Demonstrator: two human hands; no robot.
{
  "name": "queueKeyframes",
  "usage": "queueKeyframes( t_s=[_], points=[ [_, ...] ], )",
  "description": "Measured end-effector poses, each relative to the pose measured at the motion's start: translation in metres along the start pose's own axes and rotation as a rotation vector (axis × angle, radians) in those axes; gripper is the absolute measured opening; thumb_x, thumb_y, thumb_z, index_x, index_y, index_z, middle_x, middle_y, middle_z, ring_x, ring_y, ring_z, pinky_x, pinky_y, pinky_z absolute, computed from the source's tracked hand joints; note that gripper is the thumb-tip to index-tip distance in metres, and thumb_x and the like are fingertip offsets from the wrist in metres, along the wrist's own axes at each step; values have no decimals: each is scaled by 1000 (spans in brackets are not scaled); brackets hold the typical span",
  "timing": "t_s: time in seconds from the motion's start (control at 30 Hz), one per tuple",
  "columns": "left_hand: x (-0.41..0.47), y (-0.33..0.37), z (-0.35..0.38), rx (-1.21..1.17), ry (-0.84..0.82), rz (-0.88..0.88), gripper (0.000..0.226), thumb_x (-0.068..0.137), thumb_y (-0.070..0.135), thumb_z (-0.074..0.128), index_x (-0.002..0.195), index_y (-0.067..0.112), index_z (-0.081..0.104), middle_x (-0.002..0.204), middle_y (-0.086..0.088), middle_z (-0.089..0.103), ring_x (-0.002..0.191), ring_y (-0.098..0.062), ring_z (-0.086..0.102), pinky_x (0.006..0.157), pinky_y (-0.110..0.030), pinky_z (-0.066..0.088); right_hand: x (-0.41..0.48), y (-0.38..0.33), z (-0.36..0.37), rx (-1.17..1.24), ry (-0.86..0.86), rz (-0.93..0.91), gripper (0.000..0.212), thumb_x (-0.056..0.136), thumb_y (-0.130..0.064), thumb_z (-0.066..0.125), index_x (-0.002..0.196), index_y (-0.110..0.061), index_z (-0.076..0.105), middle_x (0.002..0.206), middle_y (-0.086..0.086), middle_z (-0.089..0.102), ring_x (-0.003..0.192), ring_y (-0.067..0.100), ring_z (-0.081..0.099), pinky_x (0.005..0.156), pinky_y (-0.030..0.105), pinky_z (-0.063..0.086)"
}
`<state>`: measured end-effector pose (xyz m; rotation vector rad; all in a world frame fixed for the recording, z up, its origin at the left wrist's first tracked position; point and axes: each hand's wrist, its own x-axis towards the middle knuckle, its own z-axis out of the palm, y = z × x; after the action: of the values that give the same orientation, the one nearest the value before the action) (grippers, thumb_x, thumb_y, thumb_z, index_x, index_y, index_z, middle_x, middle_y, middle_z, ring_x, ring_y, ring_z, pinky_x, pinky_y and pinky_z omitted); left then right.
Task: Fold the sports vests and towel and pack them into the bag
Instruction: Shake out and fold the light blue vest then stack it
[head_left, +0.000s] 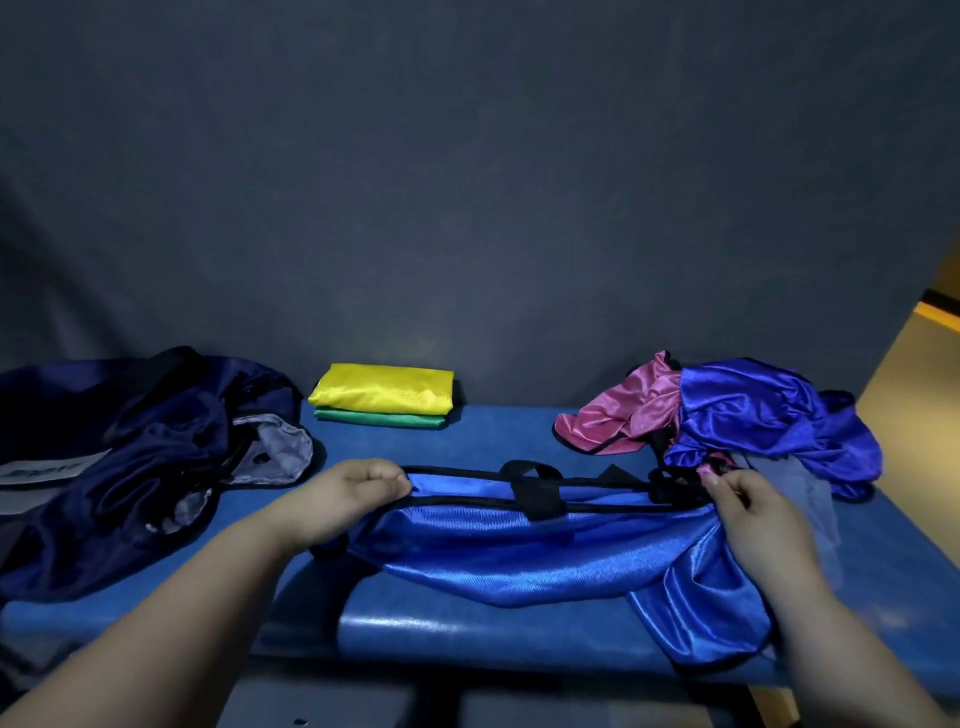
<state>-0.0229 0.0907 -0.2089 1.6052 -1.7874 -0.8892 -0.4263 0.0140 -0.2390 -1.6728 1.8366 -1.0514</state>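
The step in hand appears to be the folding of one blue vest (545, 561), which lies stretched across the desk (493, 431) between the two hands, its black-trimmed edge pulled taut and its lower cloth sagging over the near edge. The left hand (358, 493) has its fingers curled and pinches the vest's left end; the right hand (753, 504) pinches the right end in the same way. The next move probably calls for bringing one end across to the other while keeping the slippery cloth flat and its edges matched. Counted: two vests already folded, a yellow vest (382, 387) stacked on a green vest (379, 420), beyond the left hand. One crumpled heap lies just beyond the right hand, with a pink vest (623, 410) and a purple-blue vest (753, 415) visible; whether more lie under them I cannot tell. A pale cloth (815, 499) beside the right hand may be the towel. One dark bag (130, 457) lies open, left of the left hand, nothing packed in it that shows.
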Motion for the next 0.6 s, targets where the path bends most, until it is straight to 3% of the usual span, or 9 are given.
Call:
queueKeyframes(
  t_s=[0.1, 0.17, 0.23, 0.37, 0.53, 0.6],
  points=[
    [4, -8, 4, 292, -53, 0, 28, 93, 38, 56, 67, 29, 53, 70, 12, 54, 66, 3, 50, 72, -21, 41, 2, 1, 3, -16, 2, 17, 30, 96, -41, 53, 72, -22, 53, 67, 6, 58, 70, 27, 55, 63, 38, 40],
    [4, -19, 12, 437, -120, 34, 23, 93, 36, 54, 70, 34, 50, 83, 10, 54, 78, 7, 51, 80, -20, 40, 3, 2, 5, -22, 8, 16, 30, 96, -40, 54, 72, -21, 53, 68, 6, 59, 71, 29, 56, 66, 39, 41],
    [-1, -28, 19, 441, -84, 67, 20, 90, 29, 56, 74, 39, 53, 87, 12, 55, 85, 5, 51, 81, -18, 39, 2, 3, 5, -25, 9, 12, 31, 96, -40, 54, 72, -19, 54, 67, 8, 59, 69, 28, 56, 66, 40, 41],
    [-6, -34, 27, 345, 18, 106, 34, 88, 24, 62, 84, 57, 53, 89, 14, 57, 92, 5, 51, 81, -8, 37, 2, 3, 4, -35, -4, 7, 31, 96, -40, 53, 74, -19, 55, 68, 8, 59, 69, 26, 55, 63, 38, 39],
    [-10, -35, 28, 304, -9, 112, 10, 74, 59, 53, 84, 59, 55, 88, 16, 54, 94, 4, 50, 83, -14, 36, 1, 1, 3, -44, -9, -7, 32, 97, -39, 52, 75, -16, 56, 67, 10, 59, 67, 24, 55, 60, 37, 37],
    [-13, -35, 28, 311, -23, 98, 33, 62, 77, 63, 85, 53, 57, 92, 15, 52, 94, 4, 49, 84, -17, 38, 1, 1, 3, -42, -3, -11, 32, 97, -38, 52, 76, -15, 56, 66, 11, 59, 66, 25, 55, 61, 37, 38]
  ],
)
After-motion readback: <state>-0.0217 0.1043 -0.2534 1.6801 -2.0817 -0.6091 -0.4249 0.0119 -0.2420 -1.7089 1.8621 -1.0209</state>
